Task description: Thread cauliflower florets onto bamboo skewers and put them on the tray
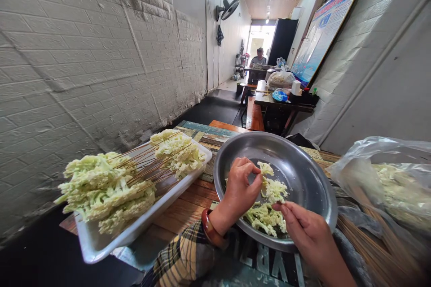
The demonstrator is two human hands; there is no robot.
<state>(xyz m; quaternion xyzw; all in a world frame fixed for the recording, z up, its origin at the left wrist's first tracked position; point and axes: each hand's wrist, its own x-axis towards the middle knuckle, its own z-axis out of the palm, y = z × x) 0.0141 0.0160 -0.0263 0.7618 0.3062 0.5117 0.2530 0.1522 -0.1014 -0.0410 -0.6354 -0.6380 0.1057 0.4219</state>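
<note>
My left hand (239,190), with a red-brown bangle at the wrist, reaches over a wide metal basin (310,175). Its thumb and forefinger are pinched at a small cauliflower floret (266,168). Lower right, my right hand (308,226) is closed, thumb against forefinger, on what looks like the end of a thin skewer, mostly hidden. Cauliflower pieces (274,190) lie in line between the two hands. More loose florets (266,219) rest in the basin's near side. A white tray (143,219) on the left holds skewered cauliflower (107,184) in two facing heaps.
A clear plastic bag (397,157) of cauliflower stands right of the basin, with bundled bamboo skewers (360,244) below it. All sit on a wood-patterned table (188,206). Beyond are a bench (255,114), another table with bags (281,78), and a seated person (258,59).
</note>
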